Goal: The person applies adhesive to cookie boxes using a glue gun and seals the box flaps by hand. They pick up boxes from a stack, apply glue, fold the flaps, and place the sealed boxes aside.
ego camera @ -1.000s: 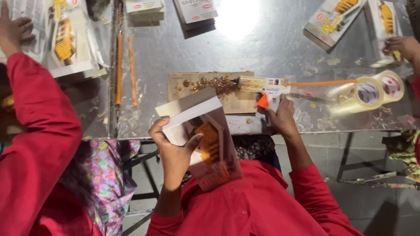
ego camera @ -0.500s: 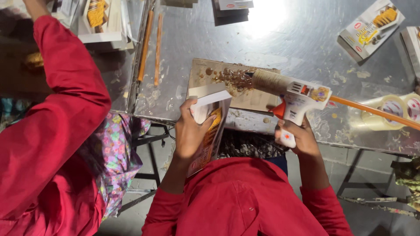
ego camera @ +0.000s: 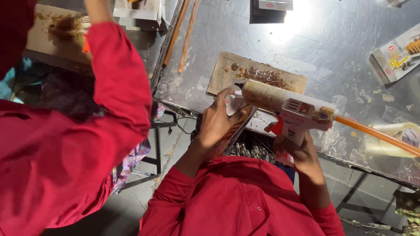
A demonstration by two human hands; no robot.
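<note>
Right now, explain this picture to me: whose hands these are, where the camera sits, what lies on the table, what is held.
The camera is worn on a person's head and looks straight down at their two bare hands. The left hand holds a small printed carton at the edge of a metal table. The right hand grips a white glue gun with an orange glue stick in its back. Behind lies a glue-smeared cardboard piece, another carton and a tape roll. The red sleeve at left is a co-worker's.
</note>
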